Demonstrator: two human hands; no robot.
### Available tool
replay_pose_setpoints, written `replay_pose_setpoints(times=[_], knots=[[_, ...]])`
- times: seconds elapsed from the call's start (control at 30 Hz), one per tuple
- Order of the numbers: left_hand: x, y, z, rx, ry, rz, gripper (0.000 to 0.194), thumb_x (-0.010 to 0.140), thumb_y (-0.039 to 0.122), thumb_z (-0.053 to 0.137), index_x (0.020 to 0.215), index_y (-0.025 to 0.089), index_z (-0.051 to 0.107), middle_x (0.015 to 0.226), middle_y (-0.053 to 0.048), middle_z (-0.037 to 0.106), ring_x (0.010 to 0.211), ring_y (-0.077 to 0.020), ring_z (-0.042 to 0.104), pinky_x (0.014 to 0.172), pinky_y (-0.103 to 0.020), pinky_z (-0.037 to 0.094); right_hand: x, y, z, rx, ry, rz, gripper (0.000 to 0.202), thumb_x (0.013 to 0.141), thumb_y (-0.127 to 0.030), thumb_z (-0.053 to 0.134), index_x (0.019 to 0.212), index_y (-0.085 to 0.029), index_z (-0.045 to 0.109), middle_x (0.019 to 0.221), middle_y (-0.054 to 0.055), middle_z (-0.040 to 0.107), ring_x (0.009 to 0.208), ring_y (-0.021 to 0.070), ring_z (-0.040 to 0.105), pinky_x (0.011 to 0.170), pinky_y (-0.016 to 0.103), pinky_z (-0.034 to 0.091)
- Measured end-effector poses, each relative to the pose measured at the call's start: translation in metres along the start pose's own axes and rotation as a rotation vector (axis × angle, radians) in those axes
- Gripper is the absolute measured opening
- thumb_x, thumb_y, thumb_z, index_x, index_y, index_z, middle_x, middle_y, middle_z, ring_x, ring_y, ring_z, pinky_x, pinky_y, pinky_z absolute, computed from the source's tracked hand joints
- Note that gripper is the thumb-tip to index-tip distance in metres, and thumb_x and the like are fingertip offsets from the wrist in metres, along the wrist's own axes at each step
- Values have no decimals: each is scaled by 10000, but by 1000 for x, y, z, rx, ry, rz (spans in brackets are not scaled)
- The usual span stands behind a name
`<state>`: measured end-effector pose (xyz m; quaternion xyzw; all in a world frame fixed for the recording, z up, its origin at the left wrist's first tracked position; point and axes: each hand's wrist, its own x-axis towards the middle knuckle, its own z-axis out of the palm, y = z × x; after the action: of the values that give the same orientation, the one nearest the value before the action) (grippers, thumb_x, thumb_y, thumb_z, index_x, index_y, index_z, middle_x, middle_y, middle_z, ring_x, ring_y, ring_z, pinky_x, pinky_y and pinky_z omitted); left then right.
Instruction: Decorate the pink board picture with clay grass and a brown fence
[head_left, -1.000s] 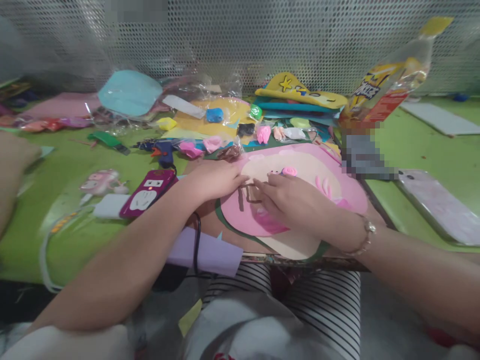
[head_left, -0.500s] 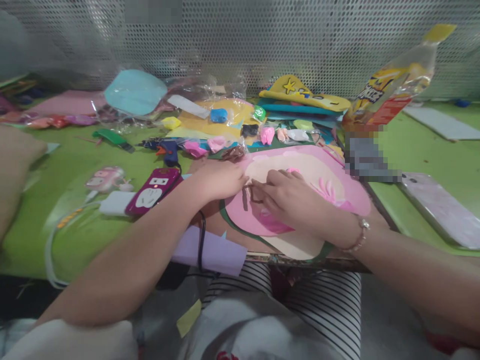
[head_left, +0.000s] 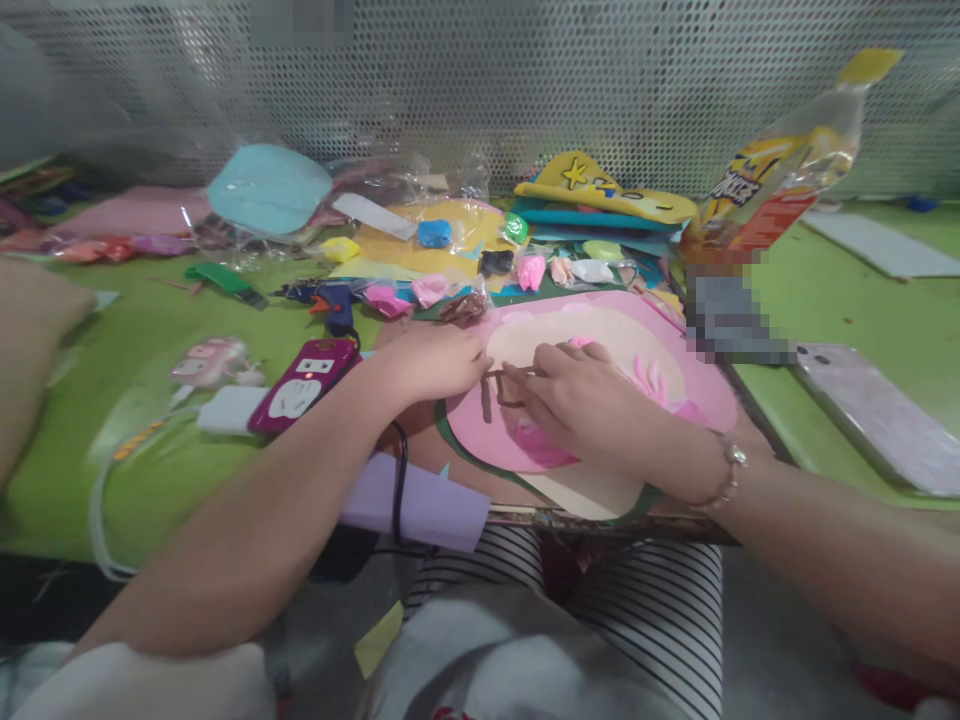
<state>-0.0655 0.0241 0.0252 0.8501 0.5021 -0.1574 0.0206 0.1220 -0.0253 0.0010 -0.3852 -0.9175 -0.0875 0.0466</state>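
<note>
- The layered cutout (head_left: 510, 340) lies on a board (head_left: 424, 435), itself on the table (head_left: 840, 290); thin strips (head_left: 487, 400) lie on the cutout's left part.
- Left of the cutout: a power strip (head_left: 296, 390), with a plugged-in adapter (head_left: 225, 410) on its far side from the cutout.
- Behind it, to the left: a glue gun (head_left: 339, 308).
- Directly behind it: wrapped lumps (head_left: 531, 272), then stacked sheets (head_left: 615, 198).
- Behind it, to the right: a bottle (head_left: 776, 190).
- Right of it: a phone (head_left: 874, 415).
- Before it, to the left: a paper sheet (head_left: 442, 510).

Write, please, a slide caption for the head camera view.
Left hand and right hand meet at thin brown strips on a pink cutout, colourful lumps behind.
</note>
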Motion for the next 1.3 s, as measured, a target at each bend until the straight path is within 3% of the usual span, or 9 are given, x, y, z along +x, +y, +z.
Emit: replay_pose_setpoints(times=[0.17, 0.27, 0.67, 0.83, 0.93, 1.13, 1.3], knots=[[-2, -3, -1, -36, -8, 17, 554, 897, 509, 203, 1018, 208, 652, 909, -120, 674, 758, -241, 603, 645, -318, 401, -6, -3, -6, 130, -52, -156, 327, 929, -260, 357, 1142, -165, 587, 929, 82, 554, 859, 222, 486, 764, 368, 233], [-2, -5, -1, -37, -18, 18, 614, 883, 570, 177, 1009, 213, 661, 894, -129, 666, 748, -257, 599, 641, -335, 400, -8, -5, -7, 167, -81, -172, 348, 936, -273, 342, 1158, -164, 587, 953, 81, 565, 889, 227, 487, 811, 372, 238], [-2, -6, -1, -52, -2, 24, 538, 876, 530, 206, 941, 227, 645, 839, -95, 653, 669, -214, 559, 581, -299, 330, -9, 0, -6, 58, -30, -196, 352, 910, -334, 407, 1159, -189, 609, 896, 86, 582, 804, 228, 469, 758, 374, 231], [-3, -5, -1, -78, -13, 17, 569, 852, 596, 215, 947, 233, 642, 855, -97, 648, 680, -221, 559, 587, -303, 339, -9, 11, -17, 109, -65, -233, 328, 930, -302, 359, 1114, -248, 625, 853, 56, 589, 767, 199, 481, 686, 349, 214], [-4, -5, -3, -71, -17, 27, 556, 849, 592, 217, 895, 232, 638, 792, -86, 633, 640, -214, 546, 550, -296, 316, -7, 16, -24, 116, -69, -192, 316, 933, -281, 352, 1046, -222, 641, 834, 52, 590, 744, 184, 488, 670, 338, 220], [-5, -5, -6, -103, -44, 31, 572, 724, 747, 361, 760, 216, 571, 705, -59, 592, 586, -203, 523, 487, -288, 291, -6, 15, -22, 103, -63, -204, 312, 925, -263, 373, 999, -171, 662, 834, 73, 605, 722, 175, 487, 686, 330, 248], [-2, -2, -7, -144, -34, 12, 545, 634, 757, 487, 751, 227, 541, 730, -45, 601, 593, -196, 531, 474, -282, 283, -6, 14, -19, 134, -69, -213, 316, 919, -245, 379, 978, -171, 680, 823, 84, 623, 759, 188, 515, 704, 327, 268]])
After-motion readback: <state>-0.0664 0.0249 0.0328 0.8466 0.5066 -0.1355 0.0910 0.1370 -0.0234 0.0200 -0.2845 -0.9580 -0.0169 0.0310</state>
